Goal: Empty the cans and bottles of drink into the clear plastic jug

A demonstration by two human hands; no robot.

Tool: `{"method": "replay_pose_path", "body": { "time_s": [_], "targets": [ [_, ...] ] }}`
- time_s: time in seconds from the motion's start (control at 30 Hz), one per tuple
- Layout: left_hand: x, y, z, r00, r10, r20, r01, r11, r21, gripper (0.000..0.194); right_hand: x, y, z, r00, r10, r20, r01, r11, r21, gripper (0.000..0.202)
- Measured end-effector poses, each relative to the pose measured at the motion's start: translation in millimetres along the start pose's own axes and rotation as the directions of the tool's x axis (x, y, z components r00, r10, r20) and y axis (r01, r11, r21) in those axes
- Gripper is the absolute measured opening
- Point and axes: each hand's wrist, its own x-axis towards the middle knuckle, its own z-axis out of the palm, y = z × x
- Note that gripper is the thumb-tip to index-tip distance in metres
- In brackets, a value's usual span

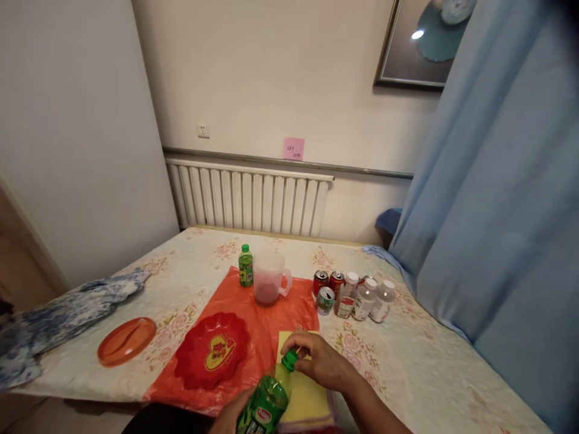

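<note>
Near the bottom edge, my left hand [235,410] is wrapped round the body of a green-labelled bottle [266,405], which leans up to the right. The fingers of my right hand [316,360] are closed on the bottle's green cap [290,360]. Whether the cap is loose cannot be told. Beneath my right hand lies a yellow cloth [305,398]. A red scalloped plate [212,349] rests on a red plastic sheet [294,313] to the left. Farther back on the sheet stand a translucent pitcher [269,278] with dark contents and a second green bottle [246,266].
Several cans [325,300] and clear bottles [364,299] stand at the right on the flowered cover [434,374]. An orange lid [126,342] and a blue-white cloth [72,322] lie at the left. A radiator [248,199] and blue curtain [488,181] border the surface.
</note>
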Motion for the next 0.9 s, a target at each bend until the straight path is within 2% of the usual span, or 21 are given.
{"method": "replay_pose_path", "body": {
  "time_s": [0.13,0.23,0.3,0.43,0.53,0.7,0.8,0.9],
  "targets": [
    [0,1,-0.5,1.0,-0.008,-0.015,0.009,0.999,0.049,0.068,0,7,5,0.992,0.092,-0.087,-0.093,0.996,-0.012,0.044],
    [0,5,-0.6,1.0,-0.014,-0.026,0.015,0.998,0.057,0.067,2,9,9,0.978,0.121,-0.167,-0.136,0.987,-0.084,0.025],
    [0,9,-0.2,0.999,-0.017,-0.033,0.019,0.998,0.057,0.066,2,7,11,0.977,0.136,-0.166,-0.158,0.979,-0.13,0.011],
    [0,15,1.4,0.999,-0.031,-0.03,0.031,0.999,0.025,0.064,3,5,11,0.981,0.15,-0.122,-0.166,0.978,-0.128,0.007],
    [-1,14,2.3,0.999,-0.037,-0.027,0.037,0.999,-0.002,0.064,2,8,9,0.99,0.122,-0.075,-0.126,0.991,-0.049,0.013],
    [-5,17,3.0,0.997,-0.065,-0.029,0.064,0.998,-0.024,0.064,2,25,1,0.995,0.087,-0.043,-0.077,0.978,0.196,0.022],
    [-9,21,0.8,0.989,-0.129,-0.065,0.126,0.991,-0.048,0.065,7,41,-4,0.981,0.142,-0.134,-0.097,0.95,0.297,0.027],
    [-12,17,-4.8,0.981,-0.146,-0.128,0.138,0.988,-0.073,0.067,13,61,0,0.94,0.25,-0.234,-0.155,0.92,0.36,0.031]
  ]
}}
